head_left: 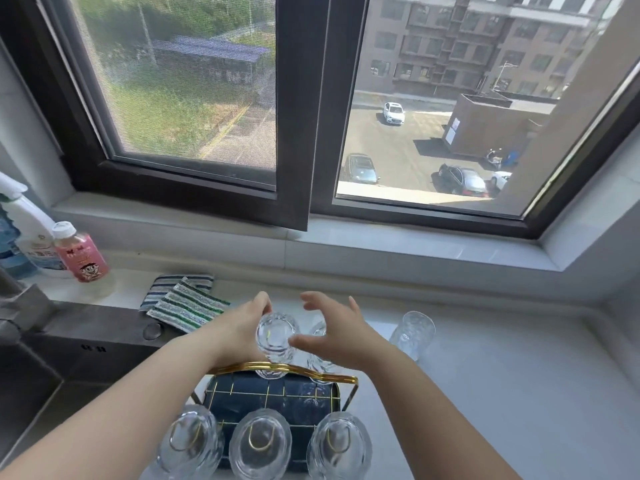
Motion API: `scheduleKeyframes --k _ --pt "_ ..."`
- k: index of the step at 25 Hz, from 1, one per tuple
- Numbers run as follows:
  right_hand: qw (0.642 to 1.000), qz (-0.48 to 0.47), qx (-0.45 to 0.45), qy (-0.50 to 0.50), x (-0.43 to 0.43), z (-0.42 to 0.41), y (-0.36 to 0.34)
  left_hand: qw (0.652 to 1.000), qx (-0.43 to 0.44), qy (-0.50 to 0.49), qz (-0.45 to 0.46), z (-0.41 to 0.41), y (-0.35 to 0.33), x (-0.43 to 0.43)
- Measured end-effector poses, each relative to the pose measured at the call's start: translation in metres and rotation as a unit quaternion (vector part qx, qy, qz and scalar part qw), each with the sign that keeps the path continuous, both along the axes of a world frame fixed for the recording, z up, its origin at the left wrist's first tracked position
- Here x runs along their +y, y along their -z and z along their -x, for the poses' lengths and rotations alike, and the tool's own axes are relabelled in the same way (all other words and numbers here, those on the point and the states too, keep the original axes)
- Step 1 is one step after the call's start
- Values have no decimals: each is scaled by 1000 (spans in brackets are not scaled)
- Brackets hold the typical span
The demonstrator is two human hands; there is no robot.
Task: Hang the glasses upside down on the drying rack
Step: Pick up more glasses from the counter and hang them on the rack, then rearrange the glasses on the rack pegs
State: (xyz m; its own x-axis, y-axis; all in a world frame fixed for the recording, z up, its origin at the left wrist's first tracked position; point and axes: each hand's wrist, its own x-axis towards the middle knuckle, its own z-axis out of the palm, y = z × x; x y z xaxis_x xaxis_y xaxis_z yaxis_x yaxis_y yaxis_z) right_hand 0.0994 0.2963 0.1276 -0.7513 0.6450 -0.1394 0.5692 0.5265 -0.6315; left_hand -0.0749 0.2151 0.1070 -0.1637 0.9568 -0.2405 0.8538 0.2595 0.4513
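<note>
Glass going onto the far row of the rack

Clear ribbed glass fills most of what we are handling. We hold one inverted glass (277, 336) in our left hand (242, 327), fingers wrapped around its far side, its base turned up toward us and its long axis running roughly upright, mouth down over the far row of the drying rack (277, 393). Our right hand (332, 337) hangs just beside it with fingers spread and gripping nothing, thumb tip near the glass wall; we cannot tell whether it touches. Behind that hand a second glass (320, 355) already sits on the far row, partly hidden.

Three more glasses (260, 445) hang mouth-down on the near row, gold wire loops showing through their bases. One last glass (412, 334) stands on the pale surface (502, 393), off to the right of the rack and apart from it.

So the coming move turns on this: the remaining glass lies to the right and slightly beyond our free right hand, clearly nearer to it than to the left. We judge the task well along, with the held glass still to settle fully and one left to fetch
</note>
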Motion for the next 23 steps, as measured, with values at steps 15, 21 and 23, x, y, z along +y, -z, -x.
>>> scheduleKeyframes --k 15,21,23 --pt "870 120 225 423 44 -132 95 996 3 31 82 4 0 9" --pt "842 139 156 498 80 -150 142 988 -101 -59 -96 -18 -33 -8" --pt "848 166 172 474 94 -147 151 982 -138 -61 -110 -42 -35 -7"
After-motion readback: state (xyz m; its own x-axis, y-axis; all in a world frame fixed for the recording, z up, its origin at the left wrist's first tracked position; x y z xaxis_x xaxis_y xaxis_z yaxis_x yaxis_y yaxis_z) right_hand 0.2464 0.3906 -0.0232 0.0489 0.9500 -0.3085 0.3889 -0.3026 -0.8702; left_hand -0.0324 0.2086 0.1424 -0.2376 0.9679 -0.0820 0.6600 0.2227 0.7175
